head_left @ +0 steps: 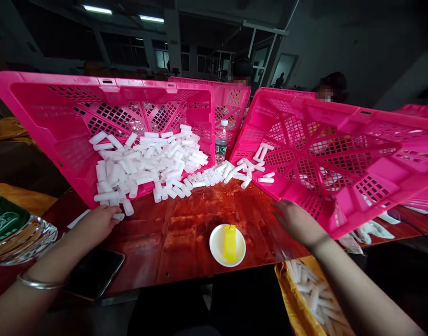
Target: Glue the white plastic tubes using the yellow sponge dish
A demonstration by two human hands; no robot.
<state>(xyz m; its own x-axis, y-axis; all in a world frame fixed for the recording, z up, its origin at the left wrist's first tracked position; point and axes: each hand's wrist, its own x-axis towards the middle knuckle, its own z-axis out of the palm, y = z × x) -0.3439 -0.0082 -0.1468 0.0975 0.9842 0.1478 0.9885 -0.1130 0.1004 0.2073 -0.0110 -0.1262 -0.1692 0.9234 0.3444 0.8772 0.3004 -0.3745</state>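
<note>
My left hand (101, 223) is closed on a short white plastic tube (119, 216) at the near edge of a heap. That heap of white tubes (144, 163) spills out of a pink plastic crate (53, 126) tipped on its side. On the right, my right hand (295, 220) hovers by the lower edge of a second tipped pink crate (291, 163). Its fingers are a little blurred but stretched out, with nothing seen in them. Between the hands stands a small white bowl (216, 249) with a yellow block (230, 245) in it.
A phone (95, 273) lies below my left forearm, beside a large bottle (16, 228). A smaller water bottle (221, 142) stands between the crates on the red-brown table (186, 233). A yellow sack (286, 289) of tubes is at lower right. People (334, 86) are beyond the crates.
</note>
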